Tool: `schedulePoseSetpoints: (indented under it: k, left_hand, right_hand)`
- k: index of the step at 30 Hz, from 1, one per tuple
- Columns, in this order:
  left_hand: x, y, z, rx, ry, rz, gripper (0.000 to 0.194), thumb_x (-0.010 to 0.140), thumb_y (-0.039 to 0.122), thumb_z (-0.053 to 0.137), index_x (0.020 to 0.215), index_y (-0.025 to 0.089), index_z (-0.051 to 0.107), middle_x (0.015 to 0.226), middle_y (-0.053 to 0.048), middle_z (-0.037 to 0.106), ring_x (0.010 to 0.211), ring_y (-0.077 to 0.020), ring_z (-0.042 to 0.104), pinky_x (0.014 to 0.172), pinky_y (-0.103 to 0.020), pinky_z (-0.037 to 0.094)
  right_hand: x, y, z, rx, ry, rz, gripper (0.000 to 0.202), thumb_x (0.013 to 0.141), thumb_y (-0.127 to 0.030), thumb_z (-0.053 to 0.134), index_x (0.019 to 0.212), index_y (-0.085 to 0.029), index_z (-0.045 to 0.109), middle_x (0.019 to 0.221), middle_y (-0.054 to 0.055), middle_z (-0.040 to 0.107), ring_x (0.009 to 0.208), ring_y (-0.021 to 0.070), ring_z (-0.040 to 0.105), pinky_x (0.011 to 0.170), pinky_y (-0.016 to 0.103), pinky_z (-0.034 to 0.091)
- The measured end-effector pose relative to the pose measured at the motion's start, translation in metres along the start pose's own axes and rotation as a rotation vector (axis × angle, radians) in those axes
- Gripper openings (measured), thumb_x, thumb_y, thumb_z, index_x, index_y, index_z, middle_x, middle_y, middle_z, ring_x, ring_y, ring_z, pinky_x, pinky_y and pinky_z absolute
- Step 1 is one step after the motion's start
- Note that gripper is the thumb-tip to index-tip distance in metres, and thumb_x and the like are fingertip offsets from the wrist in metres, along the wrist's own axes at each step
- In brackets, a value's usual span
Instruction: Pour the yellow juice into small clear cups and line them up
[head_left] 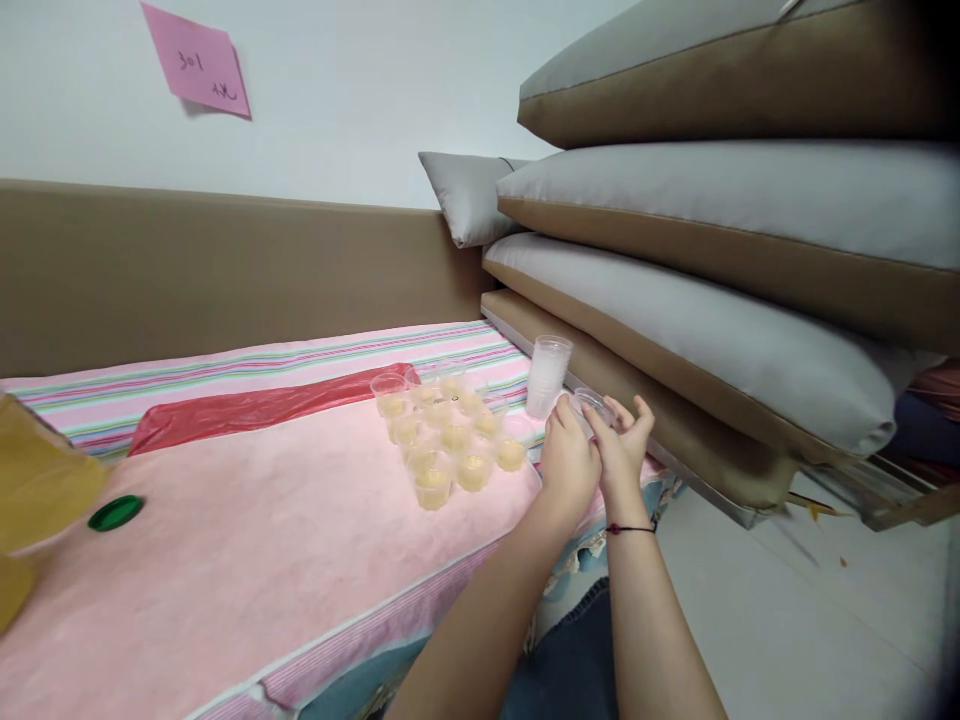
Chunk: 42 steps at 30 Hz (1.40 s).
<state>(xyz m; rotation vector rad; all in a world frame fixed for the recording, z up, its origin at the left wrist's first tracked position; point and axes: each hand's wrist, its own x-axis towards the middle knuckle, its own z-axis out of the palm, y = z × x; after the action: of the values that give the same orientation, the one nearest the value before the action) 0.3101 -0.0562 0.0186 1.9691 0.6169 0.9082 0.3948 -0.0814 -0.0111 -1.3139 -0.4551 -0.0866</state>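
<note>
- Cushions point(720, 330): grey-and-tan, stacked at 2 o'clock, overhanging the far edge of the bed.
- Bed point(247, 560): covered with a pink towel over a striped sheet; a red plastic sheet point(247, 408) lies across it at 11 o'clock.
- Yellow container point(37, 490): at 9 o'clock, cut off by the frame edge; a green cap point(115, 513) lies just beside it on the towel.
- Pink note point(196, 62): stuck to the wall at 11 o'clock, handwriting too small to read with certainty.
- Filled cups point(450, 445): a close cluster of small clear cups holding yellow liquid, at 12 o'clock of the forearms, standing upright and touching one another.
- Cup stack point(547, 375): empty clear cups nested upright, at 1 o'clock, just beyond both hands.
- Left hand point(568, 462): grip closed on the single cup, from the near side.
- Right hand point(626, 450): grip closed on the same cup, fingers curled over its far side; a thin dark cord circles the wrist.
- Single cup point(589, 405): clear, empty, tilted, held between both hands above the bed edge, near the stack.
- Handling judgement: thin plastic of this kind likely buckles, so light pressure at the rim, with the cup kept clear of the filled cluster, would serve best.
</note>
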Motion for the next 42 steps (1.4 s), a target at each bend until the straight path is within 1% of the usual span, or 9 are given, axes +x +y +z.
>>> schedulePoseSetpoints:
  k: [6,13,17,22,26,31,36,39,42]
  left_hand:
    - [0.012,-0.012,0.014,0.014,0.011,-0.050,0.068,0.080,0.018,0.054,0.140,0.014,0.024,0.131,-0.023,0.053,0.121,-0.0319,0.053,0.096,-0.043,0.043]
    - [0.010,-0.021,0.025,0.069,-0.022,-0.061,0.075,0.074,0.009,0.057,0.141,0.013,0.024,0.135,-0.023,0.049,0.124,-0.0318,0.051,0.097,-0.040,0.044]
    - [0.015,-0.023,0.032,0.102,-0.006,-0.102,0.071,0.074,0.004,0.053,0.139,0.011,0.027,0.135,-0.024,0.048,0.125,-0.0328,0.050,0.097,-0.041,0.043]
    - [0.020,-0.031,0.035,0.129,0.024,-0.164,0.067,0.077,0.006,0.050,0.139,0.007,0.026,0.131,-0.029,0.049,0.119,-0.0365,0.054,0.092,-0.046,0.046]
    - [0.018,-0.037,0.035,0.134,0.049,-0.190,0.063,0.077,0.006,0.050,0.137,0.008,0.029,0.130,-0.026,0.050,0.119,-0.0343,0.054,0.093,-0.044,0.046]
    - [0.015,-0.027,0.033,0.134,0.092,-0.139,0.069,0.073,0.003,0.053,0.137,0.011,0.029,0.137,-0.023,0.044,0.130,-0.0312,0.044,0.103,-0.042,0.040]
    - [0.004,0.007,0.010,0.053,0.176,0.037,0.070,0.075,0.012,0.056,0.138,0.012,0.026,0.140,-0.021,0.041,0.135,-0.0311,0.036,0.109,-0.044,0.034]
    - [-0.013,0.025,-0.025,-0.039,0.174,0.115,0.062,0.079,0.017,0.054,0.135,0.012,0.028,0.138,-0.021,0.044,0.132,-0.0304,0.040,0.106,-0.046,0.037]
    - [-0.037,0.027,-0.066,-0.064,0.110,0.197,0.054,0.081,0.020,0.054,0.131,0.015,0.034,0.136,-0.017,0.047,0.129,-0.0274,0.044,0.106,-0.044,0.039]
  right_hand:
    - [0.001,0.002,0.002,0.007,0.007,-0.035,0.086,0.062,-0.034,0.077,0.134,-0.020,0.031,0.125,0.013,0.057,0.118,0.0242,0.054,0.102,0.045,0.040]
    - [0.006,-0.030,-0.014,0.064,0.171,-0.172,0.085,0.067,-0.033,0.075,0.135,-0.022,0.025,0.135,0.012,0.053,0.126,0.0217,0.049,0.108,0.050,0.032]
    - [-0.001,-0.047,-0.021,0.087,0.275,-0.267,0.081,0.068,-0.030,0.075,0.133,-0.023,0.027,0.133,0.012,0.055,0.127,0.0226,0.049,0.107,0.054,0.035]
    - [-0.011,-0.056,-0.017,0.156,0.256,-0.254,0.078,0.070,-0.028,0.073,0.132,-0.021,0.027,0.135,0.015,0.054,0.126,0.0236,0.050,0.105,0.052,0.039]
    - [-0.013,-0.058,-0.014,0.179,0.269,-0.241,0.080,0.068,-0.025,0.074,0.131,-0.021,0.026,0.133,0.012,0.054,0.126,0.0226,0.050,0.105,0.053,0.040]
    - [-0.014,-0.062,-0.016,0.243,0.289,-0.238,0.080,0.066,-0.023,0.076,0.129,-0.020,0.027,0.131,0.013,0.056,0.124,0.0227,0.051,0.104,0.052,0.040]
    - [-0.017,-0.066,-0.021,0.260,0.282,-0.284,0.078,0.066,-0.021,0.077,0.127,-0.023,0.029,0.131,0.011,0.056,0.125,0.0242,0.050,0.106,0.056,0.036]
    - [-0.021,-0.068,-0.017,0.302,0.239,-0.295,0.077,0.065,-0.021,0.079,0.126,-0.024,0.032,0.129,0.010,0.057,0.122,0.0239,0.053,0.108,0.057,0.034]
    - [-0.035,-0.071,-0.002,0.385,0.098,-0.270,0.081,0.065,-0.021,0.080,0.129,-0.023,0.031,0.129,0.010,0.057,0.114,0.0225,0.059,0.109,0.056,0.033]
